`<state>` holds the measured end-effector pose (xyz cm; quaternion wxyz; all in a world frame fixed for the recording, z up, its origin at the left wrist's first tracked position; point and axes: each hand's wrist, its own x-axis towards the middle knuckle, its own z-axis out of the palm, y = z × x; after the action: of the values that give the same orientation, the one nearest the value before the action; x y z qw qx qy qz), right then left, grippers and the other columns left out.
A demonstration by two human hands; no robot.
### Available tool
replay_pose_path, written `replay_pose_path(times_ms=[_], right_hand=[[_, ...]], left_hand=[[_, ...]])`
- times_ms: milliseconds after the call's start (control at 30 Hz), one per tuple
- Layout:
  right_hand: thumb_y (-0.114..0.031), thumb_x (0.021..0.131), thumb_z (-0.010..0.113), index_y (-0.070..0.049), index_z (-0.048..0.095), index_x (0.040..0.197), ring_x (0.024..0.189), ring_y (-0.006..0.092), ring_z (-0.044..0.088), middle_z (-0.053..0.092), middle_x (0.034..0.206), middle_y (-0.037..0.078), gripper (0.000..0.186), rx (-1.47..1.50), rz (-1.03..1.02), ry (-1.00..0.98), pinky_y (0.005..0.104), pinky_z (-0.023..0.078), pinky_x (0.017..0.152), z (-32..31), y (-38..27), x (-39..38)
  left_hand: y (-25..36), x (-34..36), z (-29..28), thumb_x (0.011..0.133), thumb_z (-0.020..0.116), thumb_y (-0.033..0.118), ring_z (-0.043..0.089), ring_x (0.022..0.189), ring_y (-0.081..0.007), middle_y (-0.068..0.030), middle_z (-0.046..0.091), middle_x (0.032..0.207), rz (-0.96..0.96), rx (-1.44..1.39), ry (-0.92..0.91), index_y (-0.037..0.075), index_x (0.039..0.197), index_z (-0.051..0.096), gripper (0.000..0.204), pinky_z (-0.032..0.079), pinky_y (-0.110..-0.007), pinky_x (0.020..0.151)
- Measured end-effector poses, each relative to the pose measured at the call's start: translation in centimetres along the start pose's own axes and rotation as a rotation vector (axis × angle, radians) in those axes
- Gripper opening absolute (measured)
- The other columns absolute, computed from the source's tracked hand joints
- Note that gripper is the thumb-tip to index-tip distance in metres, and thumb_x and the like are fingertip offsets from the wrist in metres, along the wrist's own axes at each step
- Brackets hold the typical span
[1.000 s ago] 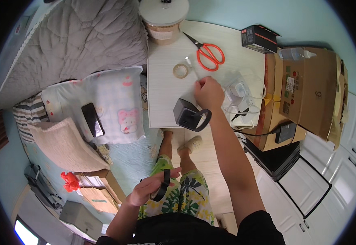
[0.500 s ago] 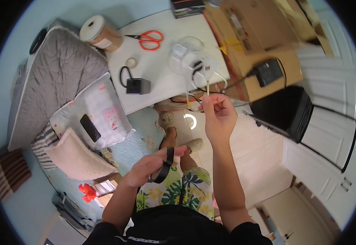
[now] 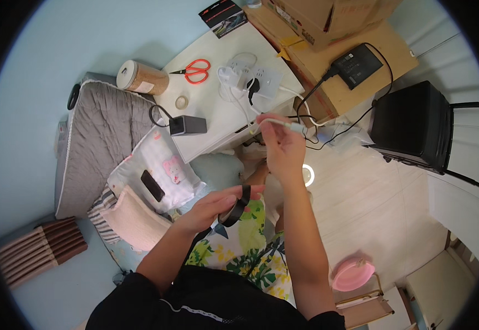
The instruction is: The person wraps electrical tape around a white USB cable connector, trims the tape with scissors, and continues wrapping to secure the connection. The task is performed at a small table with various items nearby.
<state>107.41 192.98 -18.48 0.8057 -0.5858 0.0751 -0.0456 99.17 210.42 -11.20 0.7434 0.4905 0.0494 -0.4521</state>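
My right hand [image 3: 283, 151] pinches a white cable [image 3: 275, 121] near its light-coloured plug end, in front of the white table [image 3: 217, 144]. The rest of that cable runs back toward a white power strip [image 3: 271, 78], where white adapters and a black plug [image 3: 253, 86] sit. In my left hand [image 3: 209, 210], lower and nearer my body, is a looped black band [image 3: 238, 208], which looks like a roll of tape. The fingertips reach past the loop. How the thumb bears on it is partly hidden.
Red-handled scissors [image 3: 197, 71], a tape ring [image 3: 182, 102], a dark grey block [image 3: 189, 125] and a jar [image 3: 143, 78] stand on the table. A black power adapter [image 3: 358, 66] lies on a cardboard box [image 3: 396, 52]. A black chair-like object [image 3: 410, 126] is right; a pink basin [image 3: 353, 274] stands on the floor.
The view has shifted and turned. My right hand has tilted the cable from upright to nearly level. My left hand still has the black loop.
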Motion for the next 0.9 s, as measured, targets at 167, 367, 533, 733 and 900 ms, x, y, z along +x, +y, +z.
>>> replay_pose_path(times_ms=[167,367,533,733,900], right_hand=[[-0.014,0.096,0.057,0.003,0.061,0.097,0.087,0.0137,0.06,0.065,0.098,0.008,0.017,0.087,-0.128,0.021,0.0265,0.047,0.08,0.6,2.5,-1.0],[-0.026,0.099,0.054,0.002,0.059,0.089,0.076,0.0118,0.056,0.061,0.085,0.005,0.03,0.338,-0.348,0.034,0.0249,0.046,0.069,1.9,5.0,-2.0],[-0.023,0.098,0.053,0.002,0.06,0.1,0.064,0.0098,0.05,0.055,0.071,0.003,0.025,0.365,-0.348,0.001,0.0235,0.041,0.065,4.0,6.9,-3.5],[-0.027,0.099,0.05,0.003,0.061,0.1,0.062,0.0087,0.046,0.048,0.063,0.0,0.033,0.244,-0.419,-0.032,0.0243,0.04,0.063,6.7,7.5,-5.8],[-0.036,0.099,0.051,0.001,0.064,0.084,0.054,0.0047,0.04,0.046,0.059,-0.003,0.041,0.034,-0.245,0.012,0.022,0.035,0.052,9.5,5.3,-7.3]], left_hand=[[2.5,2.5,-3.4,0.097,0.041,0.042,0.052,0.11,-0.0211,-0.0169,0.049,0.135,-0.07,0.307,-0.053,-0.01,0.133,0.045,0.063,0.039,-0.033,0.097],[4.3,2.5,-5.9,0.097,0.036,0.042,0.053,0.099,-0.0221,-0.0173,0.058,0.115,0.299,0.583,-0.09,-0.01,0.113,0.058,0.059,0.039,-0.032,0.086],[1.2,1.7,-11.6,0.097,0.037,0.037,0.048,0.087,-0.0189,-0.012,0.053,0.097,0.562,0.758,-0.137,-0.008,0.096,0.064,0.052,0.037,-0.03,0.08],[-0.5,0.6,-16.9,0.097,0.043,0.027,0.049,0.09,-0.0182,-0.0121,0.05,0.104,0.739,0.657,-0.256,-0.009,0.088,0.06,0.04,0.038,-0.028,0.081],[0.2,0.4,-17.9,0.096,0.048,0.018,0.049,0.086,-0.0179,-0.0123,0.051,0.102,0.898,0.665,-0.281,-0.007,0.079,0.054,0.031,0.04,-0.027,0.078]])
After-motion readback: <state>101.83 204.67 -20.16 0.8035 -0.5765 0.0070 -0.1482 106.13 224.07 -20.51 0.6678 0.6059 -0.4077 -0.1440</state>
